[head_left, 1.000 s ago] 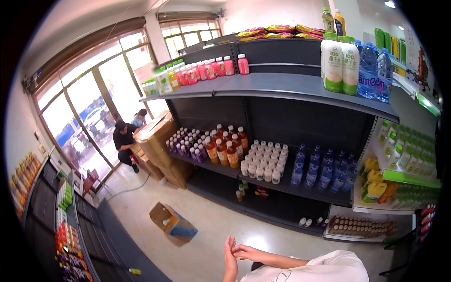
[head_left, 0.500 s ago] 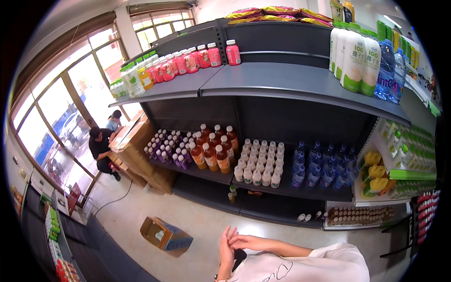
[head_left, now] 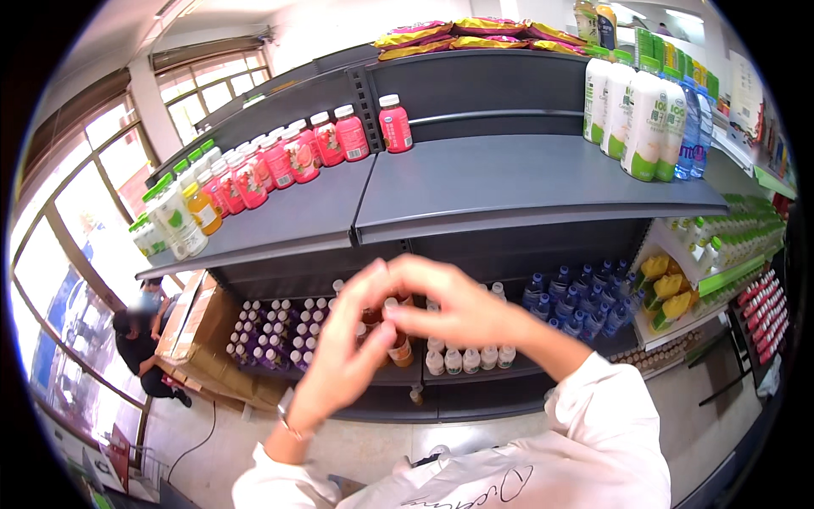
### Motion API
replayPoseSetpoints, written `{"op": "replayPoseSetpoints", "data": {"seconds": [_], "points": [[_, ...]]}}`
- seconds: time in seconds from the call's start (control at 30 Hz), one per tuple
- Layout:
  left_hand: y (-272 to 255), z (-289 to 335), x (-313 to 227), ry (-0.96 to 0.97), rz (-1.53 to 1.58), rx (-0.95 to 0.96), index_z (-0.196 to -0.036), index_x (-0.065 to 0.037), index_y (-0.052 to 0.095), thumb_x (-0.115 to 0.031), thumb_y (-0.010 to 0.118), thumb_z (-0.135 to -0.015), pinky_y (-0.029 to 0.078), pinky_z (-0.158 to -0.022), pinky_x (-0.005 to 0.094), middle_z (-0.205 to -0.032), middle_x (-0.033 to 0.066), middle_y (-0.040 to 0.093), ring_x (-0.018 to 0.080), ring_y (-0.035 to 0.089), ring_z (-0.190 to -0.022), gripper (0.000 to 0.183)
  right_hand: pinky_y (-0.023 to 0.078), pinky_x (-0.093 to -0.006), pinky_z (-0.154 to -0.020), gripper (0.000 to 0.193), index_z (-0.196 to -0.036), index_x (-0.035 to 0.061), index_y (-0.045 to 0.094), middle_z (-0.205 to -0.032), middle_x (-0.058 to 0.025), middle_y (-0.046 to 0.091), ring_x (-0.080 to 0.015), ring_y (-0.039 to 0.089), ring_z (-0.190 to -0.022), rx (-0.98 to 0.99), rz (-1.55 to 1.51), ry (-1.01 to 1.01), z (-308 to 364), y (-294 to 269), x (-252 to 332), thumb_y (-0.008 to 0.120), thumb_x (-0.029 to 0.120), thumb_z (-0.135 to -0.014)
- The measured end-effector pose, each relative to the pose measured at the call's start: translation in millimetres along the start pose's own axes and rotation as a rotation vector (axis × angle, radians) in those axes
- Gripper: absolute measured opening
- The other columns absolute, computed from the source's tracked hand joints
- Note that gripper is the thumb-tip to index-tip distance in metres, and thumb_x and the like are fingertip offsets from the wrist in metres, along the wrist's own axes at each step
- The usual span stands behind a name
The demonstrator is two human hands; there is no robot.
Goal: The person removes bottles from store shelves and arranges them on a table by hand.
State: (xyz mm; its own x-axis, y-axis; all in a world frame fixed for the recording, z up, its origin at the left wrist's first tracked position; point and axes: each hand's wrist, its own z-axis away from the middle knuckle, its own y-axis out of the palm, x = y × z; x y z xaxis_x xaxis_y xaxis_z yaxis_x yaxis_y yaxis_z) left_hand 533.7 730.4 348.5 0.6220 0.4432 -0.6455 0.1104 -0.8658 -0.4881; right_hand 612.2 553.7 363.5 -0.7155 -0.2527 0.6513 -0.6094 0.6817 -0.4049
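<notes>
My left hand (head_left: 339, 360) and my right hand (head_left: 454, 310) are raised in front of the shelf unit, fingertips meeting so that the curved fingers and thumbs frame a gap. Both hands are empty, with thumbs held away from the fingers. Through the gap show orange-brown drink bottles (head_left: 401, 349) on the lower shelf, partly covered by my hands. Small white bottles (head_left: 471, 360) stand beyond my right hand, some hidden behind it. To the left of my left hand are purple bottles with white caps (head_left: 270, 339).
On the upper shelf (head_left: 483, 182) stand pink bottles (head_left: 301, 154) at left and tall white-green bottles (head_left: 649, 123) at right. Blue bottles (head_left: 585, 301) fill the lower right. Cardboard boxes (head_left: 199, 331) stand at left, beside a person in black (head_left: 140, 348). Colourful bags (head_left: 487, 36) lie on top.
My hands have risen from low near my body, where they were pressed together, to in front of the shelf, and now arch apart. The shelf appears closer, and the open carton has left its earlier place in view.
</notes>
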Motion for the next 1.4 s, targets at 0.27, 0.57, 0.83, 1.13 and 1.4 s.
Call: {"op": "replayPoseSetpoints", "data": {"seconds": [0.27,0.57,0.83,1.13,1.4], "points": [[-106,-201,99,0.194,-0.282,-0.073,-0.131,0.004,0.04,-0.029,0.049,-0.091,0.033,-0.103,0.0363,-0.13,0.0246,0.046,0.0314,0.043,-0.124,0.053,0.046,-0.0369,-0.087,0.055,-0.116,-0.0019,0.048,-0.109,-0.0196,0.058,-0.0283,0.059,-0.101,-0.367,0.587,0.244,-197,-83,-99,0.064,0.032,-0.076],[-111,-312,186,0.201,-0.573,-0.013,-0.126,0.007,0.044,-0.018,0.043,-0.086,0.034,-0.103,0.0386,-0.128,0.0262,0.047,0.0355,0.044,-0.122,0.047,0.044,-0.0459,-0.094,0.088,-0.131,0.0028,0.026,-0.129,-0.0238,0.044,-0.039,0.05,-0.115,-0.56,0.818,0.78,-257,-106,-206,0.077,0.038,-0.067],[-109,-314,213,0.258,-0.457,-0.052,-0.122,0.005,0.048,-0.012,0.044,-0.084,0.039,-0.097,0.0398,-0.118,0.0276,0.054,0.0371,0.051,-0.113,0.042,0.049,-0.0446,-0.087,0.07,-0.117,-0.0027,0.034,-0.108,-0.0291,0.057,-0.0427,0.058,-0.101,-0.5,0.883,0.666,-251,-128,-225,0.069,0.029,-0.065],[-106,-318,230,0.15,-0.278,0.062,-0.13,0.002,0.042,-0.007,0.043,-0.084,0.043,-0.093,0.0342,-0.127,0.0225,0.051,0.0297,0.055,-0.111,0.047,0.049,-0.0407,-0.087,0.083,-0.118,-0.0066,0.027,-0.104,-0.0321,0.058,-0.0409,0.059,-0.1,-0.556,0.749,0.575,-256,-122,-238,0.072,0.036,-0.063],[-117,-300,226,0.249,-0.369,-0.023,-0.131,-0.002,0.043,-0.009,0.043,-0.085,0.043,-0.092,0.0357,-0.118,0.021,0.052,0.0314,0.056,-0.104,0.046,0.039,-0.0466,-0.099,0.086,-0.137,0.0058,0.02,-0.129,-0.0164,0.046,-0.0262,0.045,-0.122,-0.101,0.227,0.731,-245,-136,-185,0.072,0.016,-0.07]]}}
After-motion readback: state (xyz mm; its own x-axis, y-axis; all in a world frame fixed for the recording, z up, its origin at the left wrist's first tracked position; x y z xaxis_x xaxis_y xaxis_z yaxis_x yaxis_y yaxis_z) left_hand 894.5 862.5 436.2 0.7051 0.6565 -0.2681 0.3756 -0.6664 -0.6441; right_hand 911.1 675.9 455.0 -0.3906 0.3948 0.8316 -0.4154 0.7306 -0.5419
